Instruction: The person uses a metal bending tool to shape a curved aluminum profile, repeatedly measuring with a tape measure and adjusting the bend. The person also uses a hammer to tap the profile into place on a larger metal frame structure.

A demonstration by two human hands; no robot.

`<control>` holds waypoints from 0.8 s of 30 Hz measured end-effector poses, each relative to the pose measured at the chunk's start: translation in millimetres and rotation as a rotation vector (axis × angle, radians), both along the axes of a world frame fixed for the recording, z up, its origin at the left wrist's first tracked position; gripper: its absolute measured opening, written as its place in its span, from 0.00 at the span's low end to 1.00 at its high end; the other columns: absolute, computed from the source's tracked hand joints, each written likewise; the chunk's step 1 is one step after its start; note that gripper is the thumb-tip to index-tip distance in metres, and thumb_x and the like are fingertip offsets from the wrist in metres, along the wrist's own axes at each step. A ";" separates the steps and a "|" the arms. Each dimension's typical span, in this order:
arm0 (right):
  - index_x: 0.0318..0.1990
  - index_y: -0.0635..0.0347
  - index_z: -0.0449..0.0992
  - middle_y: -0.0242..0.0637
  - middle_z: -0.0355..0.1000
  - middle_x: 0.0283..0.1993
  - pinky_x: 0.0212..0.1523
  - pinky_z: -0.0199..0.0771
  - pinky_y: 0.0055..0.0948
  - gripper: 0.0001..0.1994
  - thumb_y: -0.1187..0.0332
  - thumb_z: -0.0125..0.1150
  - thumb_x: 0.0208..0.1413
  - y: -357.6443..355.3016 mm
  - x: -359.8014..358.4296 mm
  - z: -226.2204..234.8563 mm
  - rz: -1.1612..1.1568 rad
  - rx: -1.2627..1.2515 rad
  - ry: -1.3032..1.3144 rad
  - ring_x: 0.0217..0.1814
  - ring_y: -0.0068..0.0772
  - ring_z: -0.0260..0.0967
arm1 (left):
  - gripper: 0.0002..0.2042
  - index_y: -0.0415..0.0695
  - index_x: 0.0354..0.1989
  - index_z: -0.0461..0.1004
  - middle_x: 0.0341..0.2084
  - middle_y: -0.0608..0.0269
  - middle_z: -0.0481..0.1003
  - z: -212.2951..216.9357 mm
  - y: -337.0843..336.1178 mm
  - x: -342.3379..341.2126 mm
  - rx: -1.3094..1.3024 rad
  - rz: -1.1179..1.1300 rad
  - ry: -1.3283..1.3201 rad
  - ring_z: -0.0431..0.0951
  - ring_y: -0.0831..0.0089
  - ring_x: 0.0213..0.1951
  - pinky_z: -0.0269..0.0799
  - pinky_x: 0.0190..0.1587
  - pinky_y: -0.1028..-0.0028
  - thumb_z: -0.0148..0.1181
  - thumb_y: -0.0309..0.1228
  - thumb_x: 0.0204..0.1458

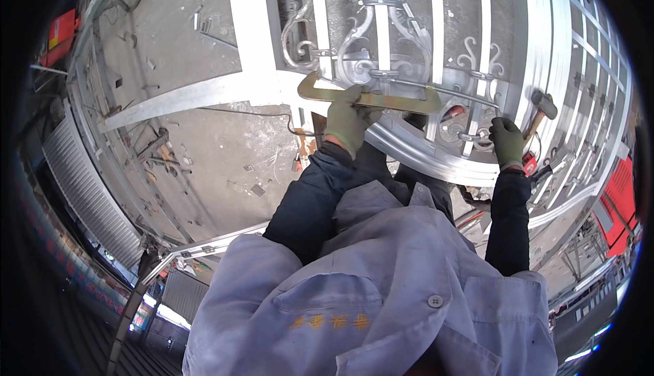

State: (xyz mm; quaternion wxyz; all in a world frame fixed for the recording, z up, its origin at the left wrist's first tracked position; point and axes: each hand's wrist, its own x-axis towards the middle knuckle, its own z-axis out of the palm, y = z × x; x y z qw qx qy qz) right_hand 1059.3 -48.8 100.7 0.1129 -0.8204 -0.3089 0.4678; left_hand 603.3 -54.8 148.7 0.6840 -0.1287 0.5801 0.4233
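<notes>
**Both hands on the ironwork gate**

Nearest to me is my own pale work jacket (381, 294), filling the lower middle of the view, with my dark sleeves running up from it toward twelve and one o'clock.

My left hand (349, 118), in a green glove, sits just above centre at about twelve o'clock. It is clenched around the middle of a flat, yellowish C-shaped gauge (371, 97), which lies level across the bars of the metal gate (436, 35). Its two bent ends hook upward over the bars, so I judge I am pressing it there to keep the spacing true.

My right hand (507, 142), also gloved, is at about two o'clock. Its fingers are curled onto a small scroll ornament (470, 134) low on the gate frame, pinning it in place beside the gauge's right end.

Just past that hand, toward two o'clock, a hammer (541, 109) with a wooden handle leans on the gate bars, within easy reach and apart from my fingers.

The gate itself lies flat, spreading from twelve to three o'clock, silver-grey with curled scrollwork between straight bars.

Farther off, at nine to eleven o'clock, the concrete floor (184, 49) carries scattered metal offcuts and a thin cable (238, 112).
</notes>
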 end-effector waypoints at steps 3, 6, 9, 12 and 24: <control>0.52 0.67 0.88 0.35 0.86 0.37 0.39 0.80 0.31 0.20 0.55 0.66 0.72 -11.0 3.0 2.1 -0.004 -0.011 -0.004 0.34 0.26 0.82 | 0.16 0.39 0.56 0.79 0.49 0.54 0.86 3.8 -0.2 1.9 -0.033 -0.035 0.036 0.88 0.63 0.45 0.87 0.51 0.63 0.57 0.41 0.77; 0.52 0.66 0.89 0.36 0.87 0.37 0.42 0.82 0.32 0.21 0.54 0.66 0.72 -20.7 2.3 -3.0 0.007 -0.018 -0.013 0.35 0.28 0.84 | 0.15 0.40 0.55 0.79 0.48 0.55 0.86 -1.3 1.3 -0.5 -0.019 -0.046 0.028 0.88 0.65 0.44 0.87 0.50 0.63 0.57 0.41 0.77; 0.52 0.64 0.89 0.35 0.87 0.37 0.43 0.83 0.33 0.21 0.53 0.66 0.72 -29.5 2.2 6.0 0.060 -0.043 -0.048 0.36 0.29 0.85 | 0.16 0.41 0.55 0.80 0.47 0.56 0.87 -1.7 0.8 -2.7 -0.024 -0.080 0.047 0.88 0.66 0.42 0.87 0.50 0.63 0.57 0.42 0.77; 0.51 0.64 0.89 0.36 0.88 0.37 0.43 0.82 0.34 0.21 0.53 0.65 0.71 -37.0 -4.2 26.7 0.135 -0.100 -0.074 0.37 0.30 0.85 | 0.17 0.42 0.55 0.80 0.46 0.57 0.87 6.2 -2.3 -5.9 -0.032 -0.137 0.099 0.88 0.66 0.42 0.87 0.50 0.63 0.57 0.44 0.77; 0.45 0.66 0.87 0.41 0.85 0.35 0.42 0.81 0.36 0.18 0.57 0.65 0.73 -113.1 -96.5 125.3 0.420 -0.193 0.255 0.35 0.31 0.82 | 0.17 0.42 0.58 0.77 0.33 0.66 0.75 65.5 8.9 -51.3 0.392 0.174 0.041 0.79 0.67 0.36 0.83 0.53 0.54 0.66 0.42 0.75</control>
